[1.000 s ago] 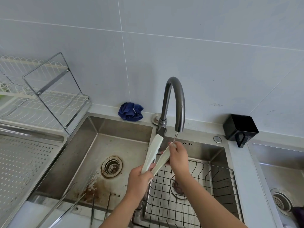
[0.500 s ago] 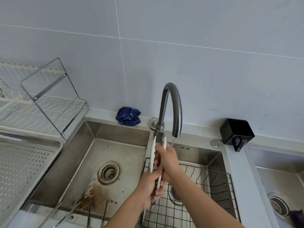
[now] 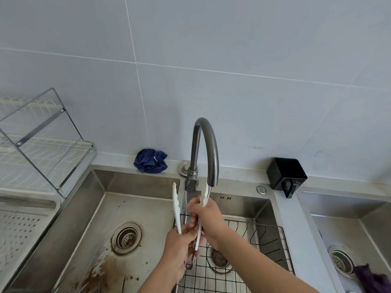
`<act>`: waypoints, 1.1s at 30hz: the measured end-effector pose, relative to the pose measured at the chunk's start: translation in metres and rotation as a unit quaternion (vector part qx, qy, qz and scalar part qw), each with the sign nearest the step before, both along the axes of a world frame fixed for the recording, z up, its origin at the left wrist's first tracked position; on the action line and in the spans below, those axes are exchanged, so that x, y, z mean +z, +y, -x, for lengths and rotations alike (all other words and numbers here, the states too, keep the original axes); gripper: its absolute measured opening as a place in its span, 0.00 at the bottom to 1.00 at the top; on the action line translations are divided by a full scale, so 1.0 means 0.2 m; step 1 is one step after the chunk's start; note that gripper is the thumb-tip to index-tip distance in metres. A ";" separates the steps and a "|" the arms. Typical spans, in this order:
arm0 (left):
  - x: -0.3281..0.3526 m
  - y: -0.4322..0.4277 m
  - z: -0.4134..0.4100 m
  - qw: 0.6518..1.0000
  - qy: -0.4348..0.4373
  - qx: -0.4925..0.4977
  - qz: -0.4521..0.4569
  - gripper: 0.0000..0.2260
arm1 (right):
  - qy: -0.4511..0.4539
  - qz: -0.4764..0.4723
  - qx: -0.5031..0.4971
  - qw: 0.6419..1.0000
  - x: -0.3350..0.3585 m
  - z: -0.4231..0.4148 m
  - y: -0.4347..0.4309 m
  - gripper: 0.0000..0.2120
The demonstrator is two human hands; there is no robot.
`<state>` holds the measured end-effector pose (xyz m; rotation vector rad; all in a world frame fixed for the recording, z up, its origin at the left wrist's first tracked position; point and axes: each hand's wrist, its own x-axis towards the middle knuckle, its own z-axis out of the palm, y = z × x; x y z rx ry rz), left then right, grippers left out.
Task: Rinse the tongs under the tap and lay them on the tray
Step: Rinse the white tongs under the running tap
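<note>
1. Your left hand (image 3: 179,244) grips the tongs (image 3: 176,208) low, near their hinge end, so the arms point up at the spout.
2. Your right hand (image 3: 206,218) closes around the right-hand arm, probably rubbing it under the outlet.
3. The tongs stand splayed, white scalloped tips uppermost, over the divide between the basins and the wire basket (image 3: 268,233).
4. The tap (image 3: 204,149) arches above; whether water is running, you cannot tell.
5. The perforated tray (image 3: 19,229) waits far left.
</note>
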<state>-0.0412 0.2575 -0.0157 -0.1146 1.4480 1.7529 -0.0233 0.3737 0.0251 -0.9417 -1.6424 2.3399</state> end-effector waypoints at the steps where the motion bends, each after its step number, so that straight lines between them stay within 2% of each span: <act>1: 0.00 0.00 0.00 1.000 -0.004 0.001 -0.005 0.06 | -0.002 -0.004 0.004 1.000 -0.01 -0.01 -0.01 0.05; 4: 0.00 -0.01 0.00 1.000 -0.014 0.001 -0.009 0.04 | 0.020 -0.007 -0.034 0.999 0.03 0.01 0.03 0.05; 7: 0.02 -0.01 0.03 0.999 -0.035 -0.012 -0.010 0.05 | 0.074 0.054 -0.074 0.993 0.08 0.03 0.07 0.10; 10: 0.02 -0.01 0.07 0.998 -0.052 -0.030 0.007 0.06 | 0.089 0.087 -0.006 0.992 0.08 0.01 0.03 0.18; 12: 0.01 -0.01 0.07 0.997 -0.064 -0.035 0.024 0.07 | 0.065 0.059 0.045 0.995 0.07 -0.01 0.02 0.21; 13: 0.01 0.00 0.06 0.997 -0.068 -0.030 0.023 0.10 | 0.056 0.042 0.047 0.996 0.08 -0.01 0.03 0.20; 15: 0.02 0.01 0.05 0.998 -0.054 -0.007 0.015 0.15 | 0.046 0.025 -0.013 0.999 0.09 0.02 0.07 0.16; 18: 0.03 0.03 0.03 1.000 0.003 0.013 0.022 0.15 | 0.055 0.016 -0.107 0.993 0.09 0.04 0.08 0.10; 22: 0.06 0.03 0.04 0.999 0.032 0.020 0.027 0.08 | 0.053 -0.050 0.007 0.997 0.02 -0.04 -0.03 0.13; 23: 0.06 0.02 0.05 0.999 0.034 0.027 0.032 0.11 | 0.049 -0.060 0.038 0.996 0.01 -0.07 -0.05 0.14; 25: 0.05 0.01 0.05 0.998 0.037 0.032 0.045 0.13 | 0.075 -0.029 0.069 0.994 0.01 -0.09 -0.03 0.17; 27: 0.02 -0.01 0.03 0.997 0.042 0.028 0.065 0.11 | 0.125 0.035 0.067 0.989 0.07 -0.09 0.00 0.14; 29: -0.01 -0.02 -0.01 0.994 0.062 0.027 0.090 0.10 | 0.164 0.071 0.031 0.983 0.12 -0.06 0.04 0.08; 33: -0.01 -0.03 -0.05 0.993 0.047 0.023 0.101 0.12 | 0.176 0.148 -0.019 0.973 0.13 -0.03 0.00 0.11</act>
